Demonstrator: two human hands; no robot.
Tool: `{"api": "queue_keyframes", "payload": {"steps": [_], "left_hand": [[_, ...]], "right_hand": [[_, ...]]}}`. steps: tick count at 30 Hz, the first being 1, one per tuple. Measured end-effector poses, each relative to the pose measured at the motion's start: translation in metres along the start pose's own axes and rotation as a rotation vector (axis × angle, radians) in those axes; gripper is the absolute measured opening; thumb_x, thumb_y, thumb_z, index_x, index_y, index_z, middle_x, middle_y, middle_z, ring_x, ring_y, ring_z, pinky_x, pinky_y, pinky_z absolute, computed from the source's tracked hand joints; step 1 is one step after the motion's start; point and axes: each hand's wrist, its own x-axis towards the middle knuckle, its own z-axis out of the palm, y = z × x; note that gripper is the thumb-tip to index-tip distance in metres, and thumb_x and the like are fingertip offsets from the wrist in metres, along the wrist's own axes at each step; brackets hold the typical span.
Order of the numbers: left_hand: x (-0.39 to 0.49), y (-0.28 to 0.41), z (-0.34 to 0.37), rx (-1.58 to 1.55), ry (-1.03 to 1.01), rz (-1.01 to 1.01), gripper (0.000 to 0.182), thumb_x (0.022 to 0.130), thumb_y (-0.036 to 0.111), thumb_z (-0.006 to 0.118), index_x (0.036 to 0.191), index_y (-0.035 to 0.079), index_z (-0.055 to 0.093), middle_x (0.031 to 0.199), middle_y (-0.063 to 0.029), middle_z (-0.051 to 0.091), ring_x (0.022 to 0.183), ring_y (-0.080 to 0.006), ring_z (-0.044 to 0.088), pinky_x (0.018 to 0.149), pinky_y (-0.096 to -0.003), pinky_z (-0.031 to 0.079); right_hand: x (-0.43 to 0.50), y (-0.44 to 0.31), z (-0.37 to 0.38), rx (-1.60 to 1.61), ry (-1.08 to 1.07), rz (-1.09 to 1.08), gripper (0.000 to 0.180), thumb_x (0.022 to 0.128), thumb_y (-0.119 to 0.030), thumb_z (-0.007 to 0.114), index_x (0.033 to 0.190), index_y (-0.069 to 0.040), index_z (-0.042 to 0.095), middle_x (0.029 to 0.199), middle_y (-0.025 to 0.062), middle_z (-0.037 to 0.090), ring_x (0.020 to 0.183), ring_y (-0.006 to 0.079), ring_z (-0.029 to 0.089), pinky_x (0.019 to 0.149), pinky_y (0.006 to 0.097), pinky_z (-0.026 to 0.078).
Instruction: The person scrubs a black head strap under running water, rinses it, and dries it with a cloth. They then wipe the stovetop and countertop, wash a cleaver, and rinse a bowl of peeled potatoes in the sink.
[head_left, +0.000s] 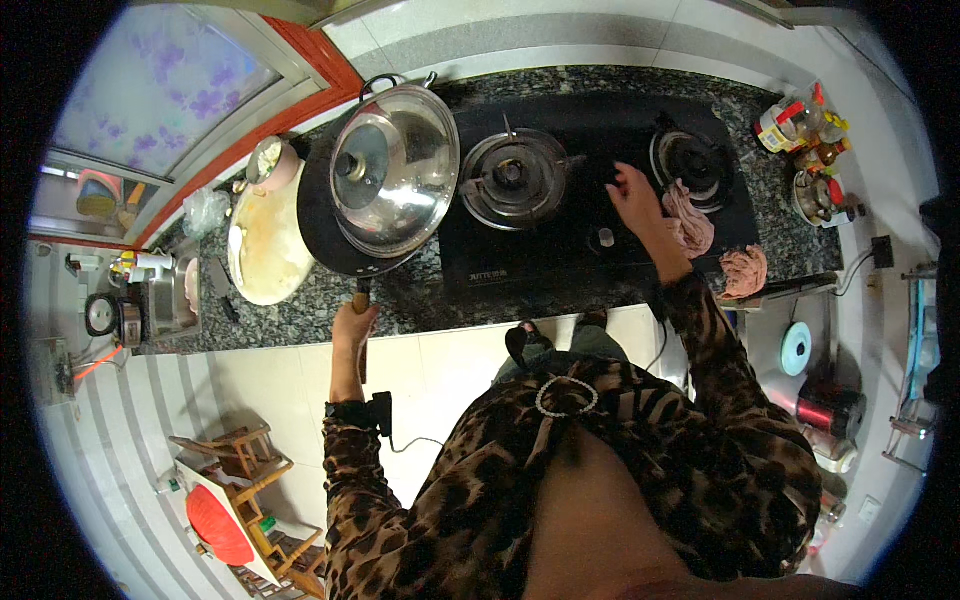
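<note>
My left hand (354, 324) is closed around the wooden handle (361, 300) of a black wok (319, 217). A shiny domed lid (409, 176) with a dark knob covers much of the wok, which is beside the left gas burner (512, 174). No pan stands on that burner. Over the black glass cooktop (540, 259), my right hand (637, 201) has its fingers apart with nothing in them. It is between the two burners, close to a crumpled pink cloth (688, 221) by the right burner (691, 161).
A round cutting board (274, 247) with a white spoon (236, 251) and a bowl of food (270, 161) lies left of the wok. A sink (176, 289) is further left. Another pink cloth (744, 271) lies at the counter's right front. Several seasoning containers (802, 127) stand along the right wall.
</note>
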Motion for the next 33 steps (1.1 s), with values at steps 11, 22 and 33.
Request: {"api": "queue_keyframes", "payload": {"steps": [11,22,33], "left_hand": [[-0.002,-0.028,0.038,-0.369,0.112,0.006,0.018,0.079,0.016,0.068,0.079,0.002,0.056,0.062,-0.0021,0.056,0.051,-0.0105,0.051,0.048,-0.0287,0.04],[-0.016,-0.047,0.022,0.035,0.26,0.0,0.022,0.078,0.023,0.067,0.082,0.003,0.058,0.061,-0.0038,0.058,0.052,-0.0134,0.056,0.051,-0.0304,0.043],[-0.049,-0.006,-0.019,-0.191,0.022,0.24,0.018,0.08,0.016,0.068,0.083,0.002,0.056,0.061,0.0003,0.053,0.051,-0.0067,0.046,0.047,-0.0254,0.037]], "right_hand": [[0.105,-0.037,0.059,-0.319,-0.114,0.043,0.024,0.091,-0.025,0.058,0.092,-0.001,0.063,0.083,0.0159,0.064,0.076,0.0346,0.062,0.068,0.0458,0.051],[0.094,-0.037,0.046,-0.196,-0.122,0.099,0.037,0.091,-0.026,0.058,0.117,0.0,0.053,0.091,0.0166,0.065,0.081,0.0326,0.064,0.071,0.0442,0.052],[-0.069,0.041,-0.071,0.137,0.288,0.31,0.036,0.089,-0.01,0.06,0.124,-0.007,0.051,0.097,0.0111,0.064,0.085,0.0219,0.063,0.072,0.0351,0.052]]}}
